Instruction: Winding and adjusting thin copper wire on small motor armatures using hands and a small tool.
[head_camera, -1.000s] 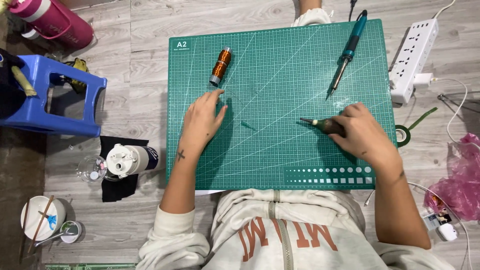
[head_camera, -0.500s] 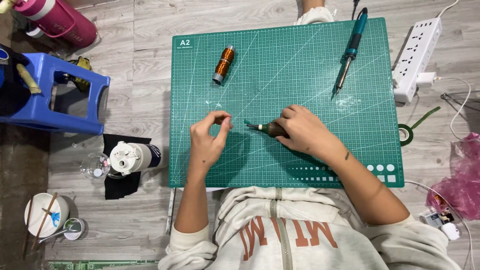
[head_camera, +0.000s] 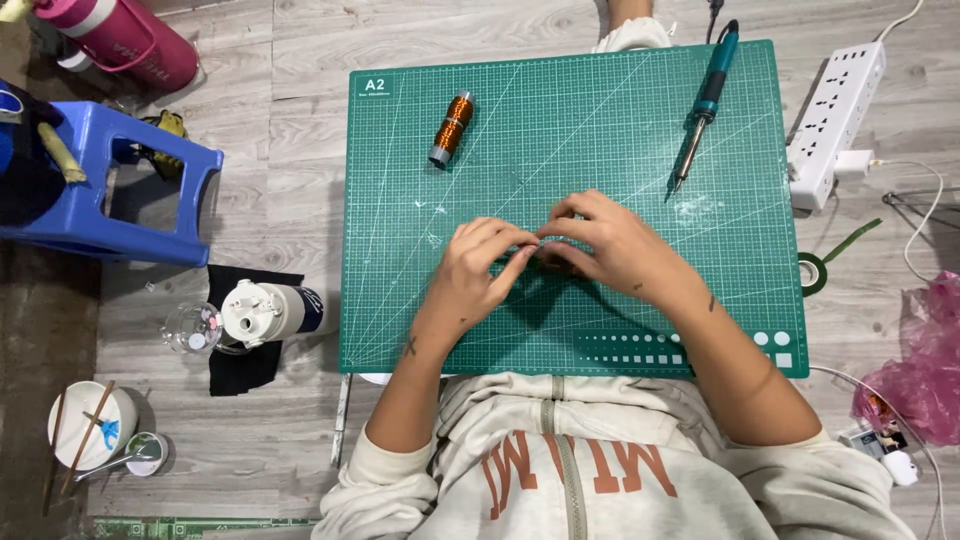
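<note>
A small dark tool (head_camera: 548, 258) lies mostly hidden under the right hand (head_camera: 610, 245), over the middle of the green mat (head_camera: 600, 130); its axis cannot be told. The right fingers curl closed on it. The left hand (head_camera: 480, 268) meets it fingertip to fingertip, pinched together, both palms facing down.

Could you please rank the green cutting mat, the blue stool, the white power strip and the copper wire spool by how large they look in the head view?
1. Green cutting mat, by far the largest.
2. Blue stool, partly cut off at the edge.
3. White power strip.
4. Copper wire spool, the smallest.
</note>
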